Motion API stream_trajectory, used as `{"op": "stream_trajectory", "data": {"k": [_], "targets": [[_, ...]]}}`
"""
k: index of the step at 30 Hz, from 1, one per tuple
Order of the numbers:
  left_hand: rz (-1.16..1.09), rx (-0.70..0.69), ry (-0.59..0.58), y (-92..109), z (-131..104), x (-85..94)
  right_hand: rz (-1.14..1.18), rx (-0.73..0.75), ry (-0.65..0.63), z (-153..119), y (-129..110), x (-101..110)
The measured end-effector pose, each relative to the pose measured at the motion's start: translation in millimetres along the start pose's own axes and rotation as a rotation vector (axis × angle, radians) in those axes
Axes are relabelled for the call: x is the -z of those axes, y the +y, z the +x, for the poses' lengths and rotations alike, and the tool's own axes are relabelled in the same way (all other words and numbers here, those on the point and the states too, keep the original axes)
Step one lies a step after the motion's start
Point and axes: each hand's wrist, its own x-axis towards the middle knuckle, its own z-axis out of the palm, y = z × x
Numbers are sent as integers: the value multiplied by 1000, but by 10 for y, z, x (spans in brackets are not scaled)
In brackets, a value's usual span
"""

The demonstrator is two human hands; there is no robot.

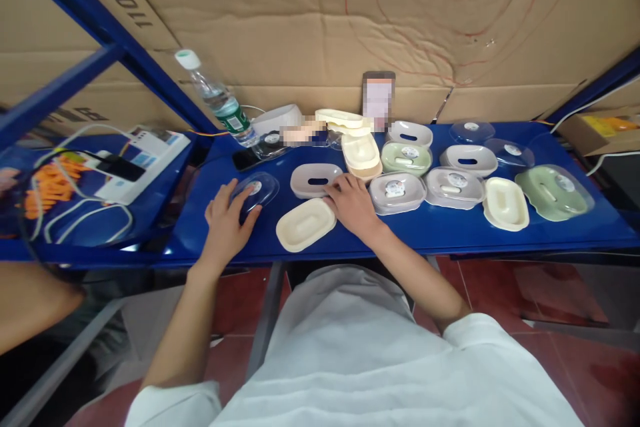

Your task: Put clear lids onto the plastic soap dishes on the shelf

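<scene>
My left hand (227, 221) rests at the left end of a clear oval lid (263, 192) with a round sticker. Its fingers are spread, thumb and fingertips touching or very near the lid. Between my hands lies a cream soap dish tray (306, 225), shallow and oval. My right hand (354, 203) reaches over from the right, palm down, with fingers apart. Its fingertips are at the tray's upper right edge and beside a grey soap dish base (310, 180) with a dark slot. Whether they press on either piece cannot be made out.
Lidded grey dishes (454, 187), green dishes (554, 192) and cream trays (361, 150) spread rightward over the blue table (400, 232). A water bottle (223, 107), a propped phone (379, 100) and cardboard stand behind. Left are cables, a power strip (143, 167) and orange pieces (53, 187).
</scene>
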Motion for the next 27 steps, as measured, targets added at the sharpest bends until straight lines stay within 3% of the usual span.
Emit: {"op": "stream_trajectory", "data": {"k": [2, 4, 6, 8, 11, 14, 18, 27], "targets": [[-18, -44, 22, 245, -163, 34, 41, -30, 14, -27, 43, 24], [-62, -125, -43, 488, -368, 13, 122, -27, 51, -90, 74, 55], [-104, -183, -95, 661, -556, -58, 232, 42, 90, -207, 79, 78], [-162, -184, -64, 735, -667, -143, 328, 154, 105, -366, 57, 90], [-257, -142, 10, 710, -665, -229, 371, 278, 52, -594, 12, 94], [-288, -192, -28, 653, -572, -256, 327, 309, 4, -712, -10, 77], [-254, -258, -50, 646, -496, -264, 263, 310, 32, -722, -9, 31], [-261, -170, -144, 657, -421, -267, 223, 217, 23, -664, -51, 91]]}}
